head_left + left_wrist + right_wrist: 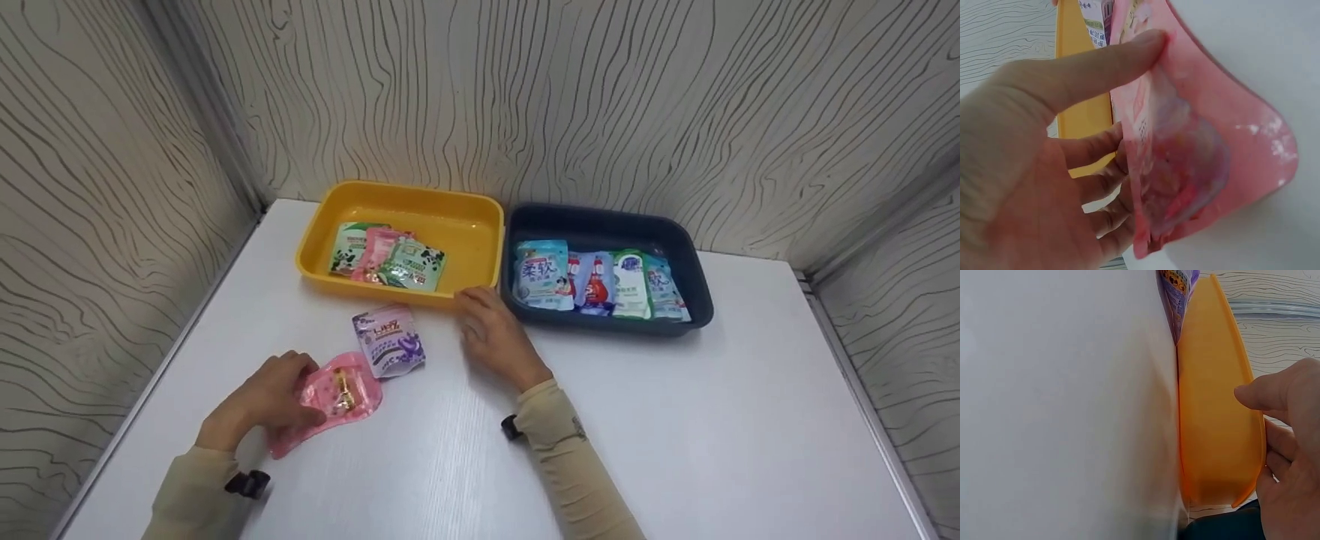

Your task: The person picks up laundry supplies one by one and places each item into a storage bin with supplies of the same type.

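Observation:
My left hand holds a glossy pink pouch at the table's left, its thumb over the front and fingers at the edge. The pouch is tilted in the left wrist view, with its clear-looking base towards the camera. A purple-and-white pouch with printed lettering lies just beyond it. At the near right corner of the yellow tray, my right hand grips the rim, thumb outside and fingers over the edge. Inside that tray lie a green panda pouch, another green pouch and a pink pouch.
Right of the yellow tray, nearly touching it, stands a dark blue tray holding several pouches, among them a light blue one and a green-and-white one. Both trays stand near the wood-patterned back wall on a white table.

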`<act>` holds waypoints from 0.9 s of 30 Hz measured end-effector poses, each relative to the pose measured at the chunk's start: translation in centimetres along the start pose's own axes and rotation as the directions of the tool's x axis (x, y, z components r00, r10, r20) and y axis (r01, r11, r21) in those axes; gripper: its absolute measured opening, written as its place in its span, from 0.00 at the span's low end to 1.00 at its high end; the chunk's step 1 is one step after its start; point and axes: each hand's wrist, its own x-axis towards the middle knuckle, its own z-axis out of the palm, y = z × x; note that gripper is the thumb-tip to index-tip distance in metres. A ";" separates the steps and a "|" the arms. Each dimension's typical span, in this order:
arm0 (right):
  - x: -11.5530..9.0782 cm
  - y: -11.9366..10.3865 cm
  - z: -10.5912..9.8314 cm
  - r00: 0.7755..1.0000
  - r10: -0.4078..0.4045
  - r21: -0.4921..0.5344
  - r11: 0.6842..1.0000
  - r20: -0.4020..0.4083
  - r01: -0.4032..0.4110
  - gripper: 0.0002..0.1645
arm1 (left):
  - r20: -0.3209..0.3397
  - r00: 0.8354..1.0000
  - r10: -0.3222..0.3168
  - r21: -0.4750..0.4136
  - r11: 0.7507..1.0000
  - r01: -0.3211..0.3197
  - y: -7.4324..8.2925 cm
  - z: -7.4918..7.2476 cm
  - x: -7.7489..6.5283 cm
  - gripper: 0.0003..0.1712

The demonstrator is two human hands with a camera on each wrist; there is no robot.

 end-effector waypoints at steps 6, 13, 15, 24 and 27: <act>0.1 0.1 -0.1 0.999 -0.035 -0.018 0.999 -0.028 0.035 0.31 | 0.033 0.999 0.003 -0.039 0.999 -0.002 0.1 -0.3 -0.1 0.39; 0.0 0.4 -0.2 1.000 -0.014 -0.019 1.000 -0.024 0.014 0.31 | 0.035 0.999 -0.021 -0.073 0.997 0.023 0.3 -0.9 -0.5 0.39; -0.1 0.5 -0.2 1.000 -0.008 -0.024 1.000 -0.021 0.007 0.31 | 0.040 0.999 -0.016 -0.104 0.994 0.020 0.2 -1.2 -0.7 0.40; 0.0 0.1 0.0 1.000 0.025 -0.004 1.000 0.005 -0.025 0.32 | 0.005 0.998 0.068 -0.196 0.978 -0.066 -0.9 -2.7 -1.4 0.39; 0.0 0.0 0.0 1.000 0.025 0.004 1.000 0.005 -0.025 0.32 | -0.054 0.992 0.116 -0.258 0.958 -0.126 -0.7 -2.8 -1.1 0.28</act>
